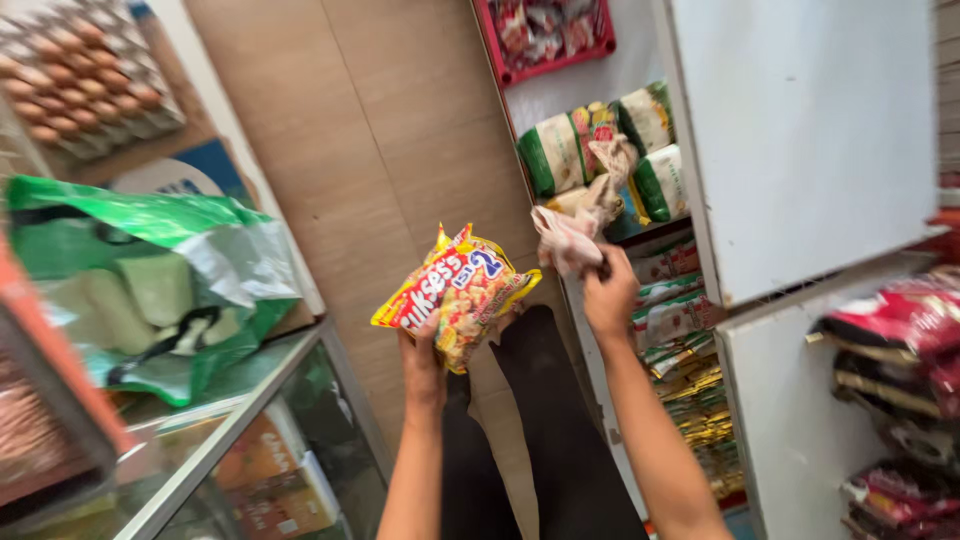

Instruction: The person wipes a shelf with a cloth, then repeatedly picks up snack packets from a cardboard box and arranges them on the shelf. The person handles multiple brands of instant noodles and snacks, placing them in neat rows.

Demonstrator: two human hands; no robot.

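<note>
Left hand (422, 352): clamped from below on a yellow-and-red snack packet (458, 292), held above the floor.
Right hand (607, 292): closed around a crumpled pale cloth (572, 232) (raised toward the shelf (640, 232)).
Packet axis: long axis tilted, running from lower left up to upper right.
Relation: packet and cloth sit near each other, not touching; cloth lies right of the packet, just in front of the green-and-white bags (560, 150).
Left side: green bag (150, 280) on the glass table (240, 420).
</note>
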